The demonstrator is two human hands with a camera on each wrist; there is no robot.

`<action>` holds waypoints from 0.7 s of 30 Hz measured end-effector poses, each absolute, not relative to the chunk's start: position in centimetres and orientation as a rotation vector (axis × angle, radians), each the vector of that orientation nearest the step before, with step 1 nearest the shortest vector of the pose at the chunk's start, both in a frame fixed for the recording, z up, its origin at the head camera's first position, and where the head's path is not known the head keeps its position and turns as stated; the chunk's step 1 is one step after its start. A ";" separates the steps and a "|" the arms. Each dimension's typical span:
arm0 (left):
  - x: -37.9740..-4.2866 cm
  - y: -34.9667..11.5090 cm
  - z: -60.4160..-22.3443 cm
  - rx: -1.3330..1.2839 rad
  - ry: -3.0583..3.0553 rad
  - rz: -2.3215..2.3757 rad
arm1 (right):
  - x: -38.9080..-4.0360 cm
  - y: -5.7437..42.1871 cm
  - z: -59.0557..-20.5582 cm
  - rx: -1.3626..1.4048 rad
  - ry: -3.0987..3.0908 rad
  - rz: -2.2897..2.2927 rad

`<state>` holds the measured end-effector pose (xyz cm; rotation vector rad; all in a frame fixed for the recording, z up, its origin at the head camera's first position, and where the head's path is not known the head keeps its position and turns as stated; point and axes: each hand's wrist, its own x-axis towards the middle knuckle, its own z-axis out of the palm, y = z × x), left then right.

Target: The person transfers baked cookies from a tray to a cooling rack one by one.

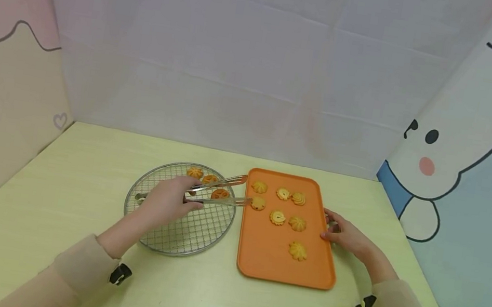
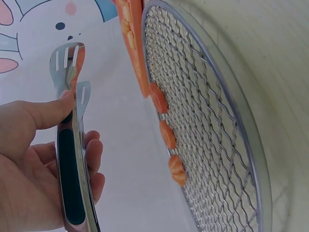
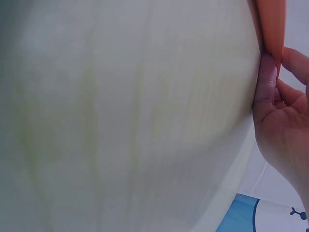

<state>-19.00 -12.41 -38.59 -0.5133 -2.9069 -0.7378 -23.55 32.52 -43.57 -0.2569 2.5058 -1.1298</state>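
Note:
My left hand (image 1: 168,200) grips a pair of metal tongs (image 2: 72,140) with dark green handle inlays. The tongs reach over the round wire rack (image 1: 188,229), their slotted tips spread apart at the left edge of the orange tray (image 1: 268,267). The lower tip comes right up to a round cookie (image 1: 258,203) there. Several more cookies, such as a ridged one (image 1: 298,251), lie spread on the tray. My right hand (image 1: 347,236) pinches the tray's right edge, thumb on one side and fingers on the other, as the right wrist view shows.
Near the rack's back right side lie a few cookies, among them a pretzel-shaped one (image 1: 220,194). Rack and tray stand side by side on a pale yellow table (image 1: 80,193). White and cartoon-printed walls (image 1: 239,68) close off the back and both sides.

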 end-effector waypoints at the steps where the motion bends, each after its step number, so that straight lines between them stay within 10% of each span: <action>1: -18.9 -12.2 -38.5 -0.515 -2.910 -0.739 | -23.5 32.5 -43.6 -0.257 2.504 -1.130; 21: -16.8 -7.1 -38.5 -0.635 -2.870 -0.767 | -23.6 32.7 -43.8 -0.258 2.517 -1.099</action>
